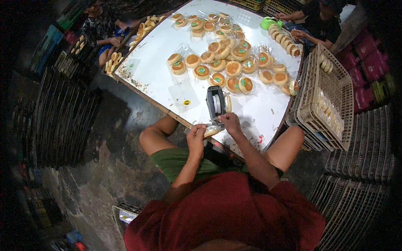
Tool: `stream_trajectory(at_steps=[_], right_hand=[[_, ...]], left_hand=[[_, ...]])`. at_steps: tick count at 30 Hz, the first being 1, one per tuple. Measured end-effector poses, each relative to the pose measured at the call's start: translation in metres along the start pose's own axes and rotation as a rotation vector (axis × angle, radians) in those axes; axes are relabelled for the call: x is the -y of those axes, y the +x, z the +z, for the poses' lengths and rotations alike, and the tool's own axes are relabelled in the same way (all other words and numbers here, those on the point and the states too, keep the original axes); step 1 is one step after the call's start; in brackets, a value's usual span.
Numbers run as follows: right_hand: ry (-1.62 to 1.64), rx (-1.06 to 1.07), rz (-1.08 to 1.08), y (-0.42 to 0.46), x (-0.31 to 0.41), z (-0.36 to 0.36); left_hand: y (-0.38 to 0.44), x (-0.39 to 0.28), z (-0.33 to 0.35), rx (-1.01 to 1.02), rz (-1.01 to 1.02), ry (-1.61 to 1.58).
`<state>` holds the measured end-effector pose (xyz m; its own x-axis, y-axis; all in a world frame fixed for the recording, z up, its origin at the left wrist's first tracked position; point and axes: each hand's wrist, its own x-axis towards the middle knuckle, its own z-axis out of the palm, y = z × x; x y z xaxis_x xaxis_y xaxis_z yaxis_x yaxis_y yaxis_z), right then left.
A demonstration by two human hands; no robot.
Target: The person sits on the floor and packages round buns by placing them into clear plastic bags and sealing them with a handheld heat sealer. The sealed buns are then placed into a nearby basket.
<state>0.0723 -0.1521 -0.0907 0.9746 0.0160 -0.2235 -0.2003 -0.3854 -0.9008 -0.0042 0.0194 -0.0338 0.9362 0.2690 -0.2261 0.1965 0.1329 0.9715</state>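
My left hand [196, 138] grips a bun in a clear plastic bag [211, 131] at the table's near edge. At the front end of a black tape dispenser [211, 97], my right hand [231, 124] has its fingertips pinched together, apparently on the loose end of that bag; fine detail there is too small to make out. A roll of pale tape [216, 103] sits in the dispenser. Just right of it lies another bagged bun [228, 105], partly hidden. Beyond, many round browned buns in clear bags with green labels [233, 68] are heaped on the white table [150, 67].
Across the table at right, a person's hand [300, 35] is by a row of buns [282, 39] and a green container [268, 22]. Another person sits at far left near trays of buns [113, 64]. A beige plastic crate [333, 78] with bagged buns tops a stack on my right.
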Motion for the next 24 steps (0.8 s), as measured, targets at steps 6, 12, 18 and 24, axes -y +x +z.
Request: stream_trajectory(at_steps=[6,12,18,24], right_hand=[[-0.331,0.068,0.130,-0.050,0.018,-0.006],[0.288,0.250,-0.194,-0.064,0.046,-0.013],[0.070,0.058,-0.396,-0.070,0.062,-0.007],[0.190,-0.224,-0.229,-0.076,0.050,0.006]], left_hand=[[0.006,0.017,-0.028,-0.080,-0.008,0.033],[-0.004,0.000,-0.014,-0.012,0.044,0.211],[-0.013,-0.018,-0.002,0.087,0.114,0.178],[-0.018,-0.024,0.024,-0.024,0.474,0.393]])
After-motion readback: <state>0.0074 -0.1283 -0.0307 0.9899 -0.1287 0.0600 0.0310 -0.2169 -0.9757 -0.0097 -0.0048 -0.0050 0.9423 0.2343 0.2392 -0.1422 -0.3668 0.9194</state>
